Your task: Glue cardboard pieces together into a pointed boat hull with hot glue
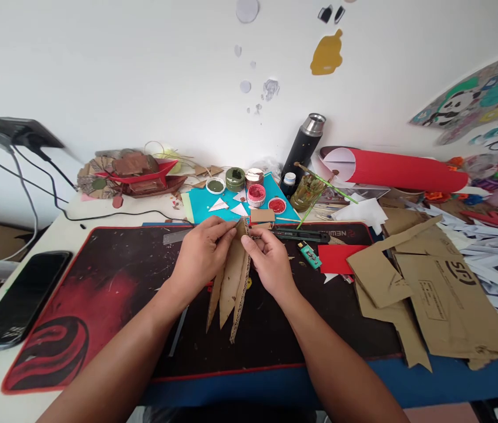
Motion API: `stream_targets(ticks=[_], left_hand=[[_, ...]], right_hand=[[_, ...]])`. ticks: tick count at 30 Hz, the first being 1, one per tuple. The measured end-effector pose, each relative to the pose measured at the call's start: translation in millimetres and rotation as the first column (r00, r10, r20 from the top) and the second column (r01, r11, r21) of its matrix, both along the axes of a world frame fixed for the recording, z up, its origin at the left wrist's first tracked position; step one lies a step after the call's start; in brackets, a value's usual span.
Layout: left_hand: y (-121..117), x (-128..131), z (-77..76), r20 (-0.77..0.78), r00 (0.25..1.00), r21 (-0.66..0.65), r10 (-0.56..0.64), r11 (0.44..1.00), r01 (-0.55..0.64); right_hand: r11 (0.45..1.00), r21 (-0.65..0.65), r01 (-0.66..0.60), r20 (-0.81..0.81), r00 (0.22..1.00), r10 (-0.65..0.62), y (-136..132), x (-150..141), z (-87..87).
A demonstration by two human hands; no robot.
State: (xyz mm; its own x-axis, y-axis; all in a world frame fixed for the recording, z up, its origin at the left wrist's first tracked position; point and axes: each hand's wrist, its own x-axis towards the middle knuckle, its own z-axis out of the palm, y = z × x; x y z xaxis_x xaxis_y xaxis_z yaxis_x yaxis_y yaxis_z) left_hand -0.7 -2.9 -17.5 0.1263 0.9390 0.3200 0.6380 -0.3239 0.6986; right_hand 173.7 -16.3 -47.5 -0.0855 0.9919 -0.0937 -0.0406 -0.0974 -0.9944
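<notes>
Jars (256, 195) of red and green paint stand open.

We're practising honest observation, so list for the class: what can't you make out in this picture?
All in the head view:
- Left hand fingertips: partly hidden behind the cardboard shape it holds.
- Yellow item: mostly covered by that shape; can't tell what it is.
- Fine print on the flat cardboard: too small to read.
- Brown box: cut off by the left edge.
- Panda picture: cut off by the right edge.
</notes>
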Motion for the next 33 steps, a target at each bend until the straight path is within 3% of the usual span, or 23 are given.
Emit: stream_targets(ticks=[12,19,33], left_hand=[[0.8,2.1,-2.8,0.124,0.990,-0.054,0.067,0.997,-0.061],[-0.4,1.7,-1.4,0.081,0.996,-0.030,0.038,0.999,-0.035],[0.2,3.2,-2.0,0.079,0.997,-0.057,0.015,0.998,-0.011]], right_hand=[[1.000,0.022,0.002,-0.053,0.999,-0.001,-0.9,-0.1,6.9],[0.999,-0.034,0.006,-0.070,0.998,-0.008,-0.2,-0.1,7.0],[1.000,0.005,0.012,-0.062,0.998,-0.011,2.9,-0.4,4.1]])
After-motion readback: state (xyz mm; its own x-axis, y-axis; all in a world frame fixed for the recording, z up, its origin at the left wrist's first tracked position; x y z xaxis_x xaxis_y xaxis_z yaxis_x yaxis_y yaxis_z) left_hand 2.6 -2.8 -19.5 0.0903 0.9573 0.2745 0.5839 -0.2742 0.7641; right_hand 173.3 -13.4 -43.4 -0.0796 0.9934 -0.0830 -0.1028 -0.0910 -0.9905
